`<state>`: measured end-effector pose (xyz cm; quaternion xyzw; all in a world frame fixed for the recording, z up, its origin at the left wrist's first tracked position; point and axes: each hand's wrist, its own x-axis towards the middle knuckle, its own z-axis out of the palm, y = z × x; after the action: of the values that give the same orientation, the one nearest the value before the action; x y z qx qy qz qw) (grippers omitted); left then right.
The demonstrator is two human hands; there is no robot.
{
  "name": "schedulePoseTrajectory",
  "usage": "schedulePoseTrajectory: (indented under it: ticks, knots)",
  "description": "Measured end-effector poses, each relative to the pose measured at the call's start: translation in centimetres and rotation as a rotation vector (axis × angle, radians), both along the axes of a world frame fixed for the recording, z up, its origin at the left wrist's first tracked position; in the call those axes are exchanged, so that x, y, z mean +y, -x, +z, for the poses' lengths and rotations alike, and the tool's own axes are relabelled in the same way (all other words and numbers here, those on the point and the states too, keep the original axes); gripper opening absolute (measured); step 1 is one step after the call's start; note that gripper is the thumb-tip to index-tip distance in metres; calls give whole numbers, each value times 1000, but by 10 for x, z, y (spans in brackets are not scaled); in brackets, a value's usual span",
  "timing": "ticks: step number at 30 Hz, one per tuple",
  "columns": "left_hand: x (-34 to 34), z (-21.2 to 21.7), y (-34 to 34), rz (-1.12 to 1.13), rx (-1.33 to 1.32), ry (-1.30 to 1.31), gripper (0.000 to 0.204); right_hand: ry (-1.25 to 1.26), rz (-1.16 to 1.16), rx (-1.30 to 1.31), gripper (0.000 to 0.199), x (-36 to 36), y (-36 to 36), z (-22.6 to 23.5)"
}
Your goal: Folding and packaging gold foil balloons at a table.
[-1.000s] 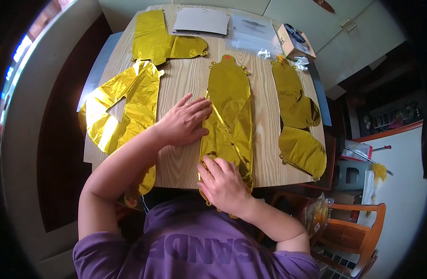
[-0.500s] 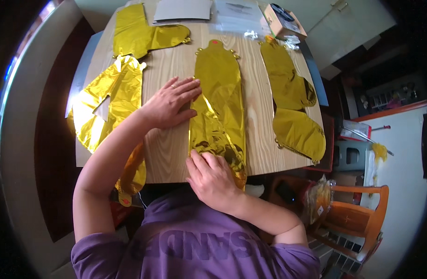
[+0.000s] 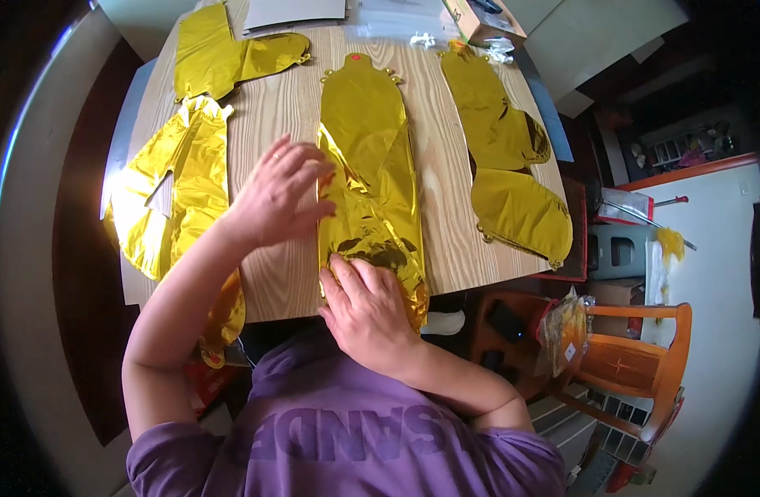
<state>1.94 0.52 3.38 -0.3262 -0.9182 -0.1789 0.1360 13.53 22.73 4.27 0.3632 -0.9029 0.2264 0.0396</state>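
Observation:
A long flat gold foil balloon point(image 3: 365, 108) lies in front of me, its rounded tab end pointing away. Its near part is creased and folded, hanging at the table's front edge. My right hand point(image 3: 367, 311) rests on that near part, fingers lying on the foil and the thumb out of sight. At the balloon's left edge hovers my left hand point(image 3: 282, 192), slightly blurred, with its fingers apart and holding nothing. To the left lies a crumpled shiny foil balloon point(image 3: 202, 157), partly behind my left forearm. Another angled gold foil balloon point(image 3: 206, 54) is behind it.
A bent gold foil balloon point(image 3: 512, 199) lies along the right side of the wooden table point(image 3: 272, 108). At the far edge are a grey flat sheet point(image 3: 293, 10), clear plastic bags point(image 3: 396, 21) and a small box point(image 3: 479, 23). A wooden chair point(image 3: 628, 360) stands at right.
My left hand has lifted off the balloon's left edge and its fingers have curled somewhat. The right hand stays on the near end. The whole view has shifted slightly.

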Motion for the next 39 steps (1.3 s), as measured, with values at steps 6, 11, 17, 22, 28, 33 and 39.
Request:
schedulePoseTrajectory:
  ticks: [6, 11, 17, 22, 28, 33, 39]
  knots:
    - [11, -7, -36, -64, -115, 30, 64, 238, -36, 17, 30, 29, 34, 16]
    - [11, -5, -38, -63, -161, 32, 70, -25, -102, 142, 28, 79, 84, 7]
    - [22, -5, -45, -115, -218, 81, 70, -77, -6, 170, 31, 89, 95, -6]
    - [24, -3, -46, -82, -190, 79, 69, -67, 13, 137, 34, 93, 104, -7]
    - [31, -3, -46, -63, -204, 66, 69, -86, 34, 88, 37, 100, 113, -4]
    - [31, -1, -46, -65, -217, 79, 69, -97, 30, 74, 37, 100, 112, -3]
    - [27, -7, -48, -68, -221, 71, 70, 140, 74, 60, 28, 71, 80, 24]
